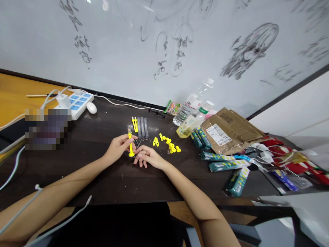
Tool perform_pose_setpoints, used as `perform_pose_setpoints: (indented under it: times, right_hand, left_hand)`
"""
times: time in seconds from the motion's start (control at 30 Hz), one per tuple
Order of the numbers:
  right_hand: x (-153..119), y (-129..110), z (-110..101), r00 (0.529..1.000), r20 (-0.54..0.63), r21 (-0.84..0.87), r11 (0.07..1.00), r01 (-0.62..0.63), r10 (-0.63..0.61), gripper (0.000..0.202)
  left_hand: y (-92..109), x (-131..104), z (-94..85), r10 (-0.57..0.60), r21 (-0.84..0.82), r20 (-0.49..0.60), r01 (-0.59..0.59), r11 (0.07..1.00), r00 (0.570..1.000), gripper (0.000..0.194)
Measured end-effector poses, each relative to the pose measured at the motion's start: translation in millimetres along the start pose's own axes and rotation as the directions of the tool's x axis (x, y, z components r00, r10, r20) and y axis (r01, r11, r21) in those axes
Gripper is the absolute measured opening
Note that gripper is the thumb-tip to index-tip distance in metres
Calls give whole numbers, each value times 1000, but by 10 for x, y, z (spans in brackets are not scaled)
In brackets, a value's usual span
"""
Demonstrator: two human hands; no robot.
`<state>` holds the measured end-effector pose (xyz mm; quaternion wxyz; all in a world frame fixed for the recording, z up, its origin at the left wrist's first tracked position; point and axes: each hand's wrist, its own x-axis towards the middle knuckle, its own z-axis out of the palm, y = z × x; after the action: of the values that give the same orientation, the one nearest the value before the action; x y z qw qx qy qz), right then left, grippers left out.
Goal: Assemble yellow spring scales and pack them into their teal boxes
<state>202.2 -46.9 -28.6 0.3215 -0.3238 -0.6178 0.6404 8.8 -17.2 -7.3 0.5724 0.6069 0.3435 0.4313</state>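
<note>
White cords (pixel 68 218) dangle nearest as I watch remotely: the left hand (pixel 117 145) pinches a yellow plastic rod (pixel 131 145), the right hand (pixel 149 156) just beside (its grip, I cannot tell).

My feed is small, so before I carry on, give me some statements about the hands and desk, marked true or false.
1. The left hand holds a slim yellow plastic-looking piece. True.
2. The right hand is far from the left one. False: it is close beside it, near the lower end of the held piece.
3. Grey translucent tubes lie beside two slim yellow plastic-looking parts. True.
4. The white egg-shaped object with a smooth shell lies among the green cardboard boxes. False: it lies next to the white rectangular plastic power strip.
5. The flat brown package bears a white label. True.
</note>
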Motion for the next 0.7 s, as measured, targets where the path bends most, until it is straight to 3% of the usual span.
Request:
perform_pose_setpoints:
  times: [0.2, 0.3, 0.37, 0.43, 0.5, 0.57, 0.63, 0.7]
  right_hand:
    - [7, 19, 9, 1000, -21, -62, 998, 2, -3, 31]
    - [12, 24, -28, 990, -130, -180, 983, 37, -61, 28]
    - [-5, -5, -109, 952, -262, -360, 932, 55, -157, 24]
    - [-47, -63, -244, 862, -397, -613, 790, 7, -316, 21]
    - [-106, -128, -417, 745, -460, -819, 556, -146, -483, 19]
    - [-164, -164, -590, 662, -478, -877, 354, -324, -578, 18]
    - [-201, -151, -728, 632, -494, -860, 231, -454, -597, 20]
    - [-207, -94, -812, 664, -490, -851, 146, -504, -565, 25]
  left_hand:
    - [-42, 13, -18, 1, 62, 70, -5, 998, 998, 42]
    - [-60, 22, -17, -22, 96, 76, 15, 995, 997, 40]
    - [-71, 24, -8, -48, 93, 81, 40, 995, 996, 39]
    - [-87, 21, 1, -76, 87, 101, 67, 994, 992, 34]
    - [-109, 13, 6, -103, 109, 136, 89, 990, 985, 28]
    - [-128, 1, 5, -113, 185, 166, 81, 979, 980, 23]
    - [-134, -11, 2, -84, 293, 197, 23, 956, 977, 20]
    - [-117, -22, 1, -33, 388, 225, -59, 920, 974, 18]
